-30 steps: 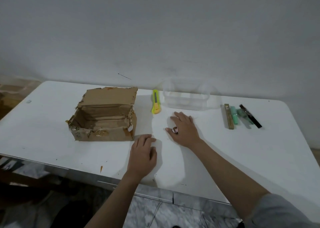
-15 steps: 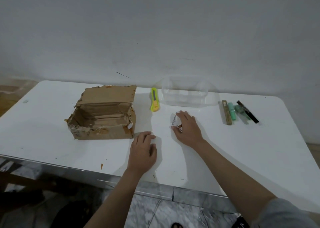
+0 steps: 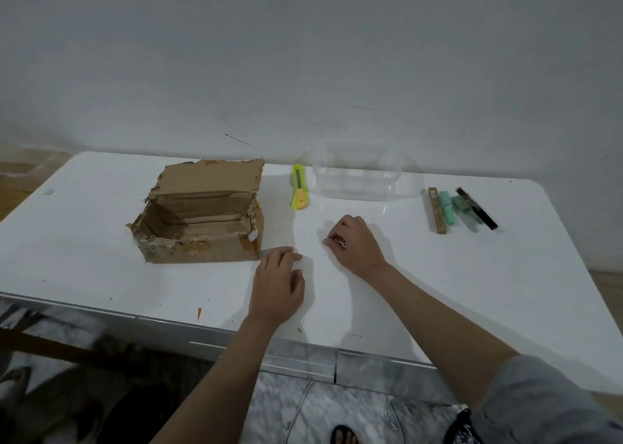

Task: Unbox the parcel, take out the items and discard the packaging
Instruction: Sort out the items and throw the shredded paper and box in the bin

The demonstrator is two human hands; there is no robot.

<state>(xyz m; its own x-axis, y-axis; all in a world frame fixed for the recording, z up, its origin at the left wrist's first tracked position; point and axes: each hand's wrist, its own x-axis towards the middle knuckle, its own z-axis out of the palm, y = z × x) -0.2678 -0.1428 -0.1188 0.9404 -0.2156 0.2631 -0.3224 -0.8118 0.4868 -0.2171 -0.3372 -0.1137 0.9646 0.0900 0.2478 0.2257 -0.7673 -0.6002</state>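
The torn, open cardboard box (image 3: 202, 241) stands on the left half of the white table (image 3: 84, 241); its inside looks empty. My left hand (image 3: 278, 288) lies flat, palm down, just right of the box's front corner, holding nothing. My right hand (image 3: 357, 244) rests further right with its fingers curled around a small shiny scrap (image 3: 337, 241), seemingly clear plastic, mostly hidden under the fingers. Unpacked items lie in a row at the right: a brown stick-shaped carton (image 3: 438, 211), a green tube (image 3: 447, 207), and a black pen-like item (image 3: 477, 207).
A yellow utility knife (image 3: 299, 190) lies behind my hands, beside a clear plastic container (image 3: 357, 173) near the wall. The table's front edge runs just under my forearms. A sandalled foot (image 3: 344, 435) shows on the marble floor below.
My right hand has gone from lying flat to curling its fingers and closing on the small clear scrap. My left hand has stayed flat beside the box.
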